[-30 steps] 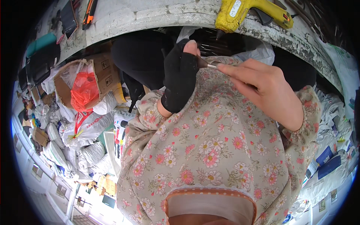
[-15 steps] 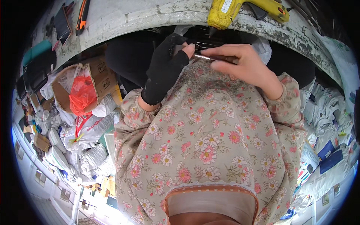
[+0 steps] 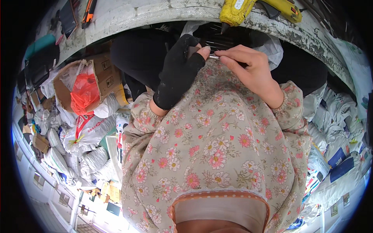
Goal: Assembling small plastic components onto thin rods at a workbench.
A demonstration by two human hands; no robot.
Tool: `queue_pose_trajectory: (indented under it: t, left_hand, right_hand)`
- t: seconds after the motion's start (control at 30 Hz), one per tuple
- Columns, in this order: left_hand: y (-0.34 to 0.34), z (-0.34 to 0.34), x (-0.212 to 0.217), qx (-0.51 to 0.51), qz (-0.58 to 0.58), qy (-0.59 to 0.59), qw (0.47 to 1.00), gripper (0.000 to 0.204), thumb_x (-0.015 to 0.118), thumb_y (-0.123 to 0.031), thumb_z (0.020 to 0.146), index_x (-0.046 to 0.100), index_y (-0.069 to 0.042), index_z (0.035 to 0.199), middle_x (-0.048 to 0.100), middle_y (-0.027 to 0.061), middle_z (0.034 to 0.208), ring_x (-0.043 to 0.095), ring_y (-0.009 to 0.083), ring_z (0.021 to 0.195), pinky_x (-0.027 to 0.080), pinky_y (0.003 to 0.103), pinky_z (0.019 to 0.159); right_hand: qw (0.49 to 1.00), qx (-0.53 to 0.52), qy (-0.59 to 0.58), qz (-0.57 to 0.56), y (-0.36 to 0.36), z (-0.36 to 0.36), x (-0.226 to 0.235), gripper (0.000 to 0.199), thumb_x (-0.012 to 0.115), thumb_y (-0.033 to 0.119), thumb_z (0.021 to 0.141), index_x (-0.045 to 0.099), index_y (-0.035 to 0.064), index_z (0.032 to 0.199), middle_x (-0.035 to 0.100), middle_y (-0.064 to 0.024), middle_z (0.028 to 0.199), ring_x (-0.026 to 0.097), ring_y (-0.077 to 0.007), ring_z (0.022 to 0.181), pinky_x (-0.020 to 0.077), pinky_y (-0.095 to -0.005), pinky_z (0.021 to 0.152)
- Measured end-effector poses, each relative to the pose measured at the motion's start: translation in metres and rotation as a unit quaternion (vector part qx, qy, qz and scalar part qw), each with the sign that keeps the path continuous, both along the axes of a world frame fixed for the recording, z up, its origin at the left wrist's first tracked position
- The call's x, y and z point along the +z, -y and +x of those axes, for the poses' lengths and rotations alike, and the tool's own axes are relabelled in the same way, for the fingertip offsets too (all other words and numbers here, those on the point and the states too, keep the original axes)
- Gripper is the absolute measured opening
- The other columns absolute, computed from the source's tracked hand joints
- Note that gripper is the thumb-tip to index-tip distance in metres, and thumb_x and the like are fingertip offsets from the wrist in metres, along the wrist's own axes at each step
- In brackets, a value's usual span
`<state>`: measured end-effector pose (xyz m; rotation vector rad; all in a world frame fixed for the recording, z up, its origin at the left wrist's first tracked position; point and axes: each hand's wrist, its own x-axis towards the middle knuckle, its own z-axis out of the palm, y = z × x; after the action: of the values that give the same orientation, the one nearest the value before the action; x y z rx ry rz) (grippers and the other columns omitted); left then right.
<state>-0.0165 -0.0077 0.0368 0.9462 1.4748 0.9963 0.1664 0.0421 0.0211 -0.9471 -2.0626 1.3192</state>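
Note:
My left hand (image 3: 179, 72) wears a black fingerless glove and is closed, its thumb pressing one end of a thin metal rod (image 3: 213, 56). My bare right hand (image 3: 251, 70) pinches the same rod from the right with thumb and fingertips. Both hands meet just under the edge of a grey workbench (image 3: 155, 13), above my floral-print apron (image 3: 217, 155). More thin metal rods (image 3: 217, 40) lie in the dark gap behind the hands. A yellow glue gun (image 3: 252, 8) rests on the bench edge right above them.
An orange utility knife (image 3: 89, 11) and dark tools (image 3: 68, 17) lie on the bench at left. A cardboard box with an orange bag (image 3: 83, 91) and white sacks (image 3: 77, 136) stand on the floor at left; more bags (image 3: 334, 147) are piled at right.
Both hands stay together on the rod and have shifted slightly up toward the bench edge; the view has tilted so the glue gun sits closer above them.

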Motion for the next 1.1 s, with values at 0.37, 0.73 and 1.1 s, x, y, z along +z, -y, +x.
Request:
queue_pose_trajectory:
  t: [0.37, 0.73, 1.1]
  left_hand:
    - [-0.028, -0.005, -0.086, -0.09, 0.237, -0.395, 0.883, 0.025, 0.071, -0.021, 0.071, 0.061, -0.007, 0.09, 0.059, 0.0084, 0.076, 0.059, 0.024, 0.068, 0.046, 0.034, 0.06]
    - [-0.035, -0.023, -0.061, -0.067, 0.229, -0.586, 0.775, 0.017, 0.063, -0.017, 0.074, 0.065, -0.013, 0.09, 0.061, 0.0109, 0.089, 0.058, 0.0286, 0.082, 0.046, 0.04, 0.07]
    - [-0.133, -0.081, 0.002, 0.01, 0.258, -0.545, 0.798, 0.03, 0.065, -0.02, 0.077, 0.063, -0.011, 0.106, 0.065, 0.0093, 0.093, 0.062, 0.0239, 0.088, 0.048, 0.033, 0.075]
  right_hand:
    - [0.973, -0.143, 0.028, -0.179, -0.008, 0.059, -0.012, 0.025, 0.061, 0.018, 0.084, 0.064, -0.0025, 0.07, 0.064, -0.0072, 0.074, 0.059, -0.014, 0.068, 0.0454, -0.0255, 0.062]
    - [0.957, -0.179, 0.222, -0.042, -0.07, 0.13, 0.051, 0.025, 0.063, 0.01, 0.079, 0.063, -0.0014, 0.101, 0.065, -0.0052, 0.082, 0.055, -0.011, 0.067, 0.0442, -0.0249, 0.062]
    - [0.808, -0.234, 0.49, 0.231, -0.174, 0.134, 0.022, 0.034, 0.064, 0.022, 0.075, 0.06, 0.0171, 0.109, 0.057, -0.0066, 0.088, 0.058, -0.0244, 0.088, 0.0475, -0.0367, 0.071]
